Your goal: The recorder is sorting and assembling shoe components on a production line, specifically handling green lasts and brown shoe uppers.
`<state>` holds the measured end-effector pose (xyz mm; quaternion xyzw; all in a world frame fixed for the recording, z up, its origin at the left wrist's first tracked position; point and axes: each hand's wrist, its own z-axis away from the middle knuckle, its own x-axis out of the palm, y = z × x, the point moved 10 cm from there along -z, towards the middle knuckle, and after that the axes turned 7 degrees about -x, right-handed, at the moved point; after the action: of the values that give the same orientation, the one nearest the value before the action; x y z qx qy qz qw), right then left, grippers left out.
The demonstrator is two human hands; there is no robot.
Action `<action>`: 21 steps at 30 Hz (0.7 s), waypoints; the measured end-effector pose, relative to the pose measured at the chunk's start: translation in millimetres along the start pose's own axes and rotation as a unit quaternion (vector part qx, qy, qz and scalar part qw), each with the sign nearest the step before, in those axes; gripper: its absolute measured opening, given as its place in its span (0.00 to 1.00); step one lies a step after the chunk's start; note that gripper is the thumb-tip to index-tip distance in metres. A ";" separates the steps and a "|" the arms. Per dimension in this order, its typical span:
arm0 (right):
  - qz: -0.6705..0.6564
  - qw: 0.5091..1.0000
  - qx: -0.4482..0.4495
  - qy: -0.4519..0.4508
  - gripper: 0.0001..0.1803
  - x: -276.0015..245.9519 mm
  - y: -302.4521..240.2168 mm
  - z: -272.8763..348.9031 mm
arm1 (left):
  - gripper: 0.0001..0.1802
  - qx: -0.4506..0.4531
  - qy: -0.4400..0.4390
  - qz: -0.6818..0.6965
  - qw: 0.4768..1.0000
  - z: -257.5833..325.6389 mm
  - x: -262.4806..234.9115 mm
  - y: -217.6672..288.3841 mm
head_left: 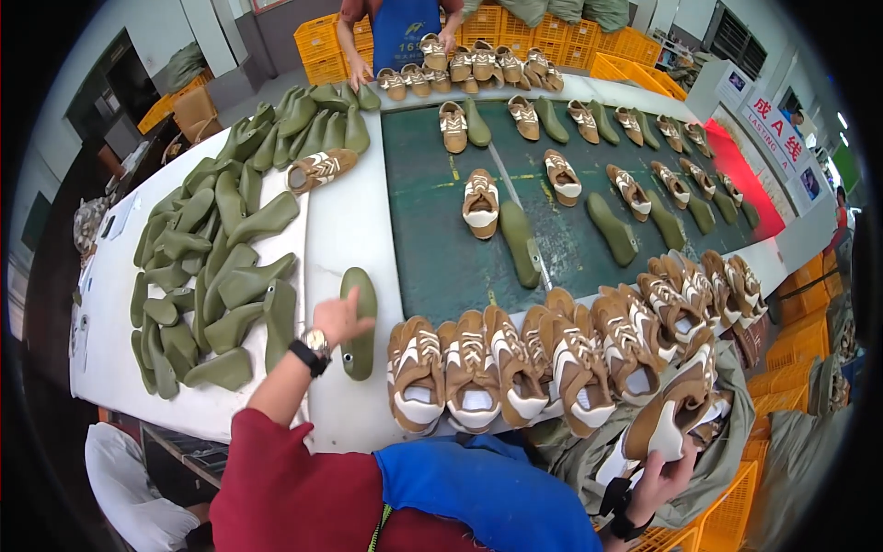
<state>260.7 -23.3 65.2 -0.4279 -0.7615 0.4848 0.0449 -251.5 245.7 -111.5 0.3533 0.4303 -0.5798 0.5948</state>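
Note:
A green shoe last [360, 354] lies on the white tabletop, its toe pointing away from me. My left hand [337, 321] is at its left side, thumb and a finger spread over it and seemingly touching it, not wrapped round it. At lower right, my right hand [664, 480] grips a brown-and-white sneaker [664, 425] by its heel, over a grey-green cloth sack [736, 451] with more sneakers in it. Part of the right hand's grip is hidden behind the shoe. A row of matching sneakers [474, 373] stands along the table's near edge, between my hands.
Many green lasts [230, 276] are heaped on the left, with one sneaker [321, 170] beside them. Across the green conveyor belt [423, 239], sneakers and lasts stand in pairs. A co-worker [405, 32] handles sneakers at the far edge. Orange crates [727, 506] stand at right.

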 end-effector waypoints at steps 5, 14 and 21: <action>0.000 1.000 -0.018 -0.010 0.19 2.7 -15.1 -2.4 | 0.38 -0.011 0.057 0.053 0.997 30.9 31.9 -14.6; 0.030 1.000 -0.003 0.005 0.18 -20.3 -14.2 16.1 | 0.27 0.021 0.131 0.153 0.979 -95.9 -12.6 64.1; 0.085 0.996 -0.019 0.018 0.22 -32.4 -26.0 35.1 | 0.25 0.019 -0.004 0.073 0.997 -139.9 19.3 136.1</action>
<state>248.3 -74.7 78.1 -0.5007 -0.7305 0.4643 0.0089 -131.3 377.5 -193.1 0.3932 0.3896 -0.5443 0.6304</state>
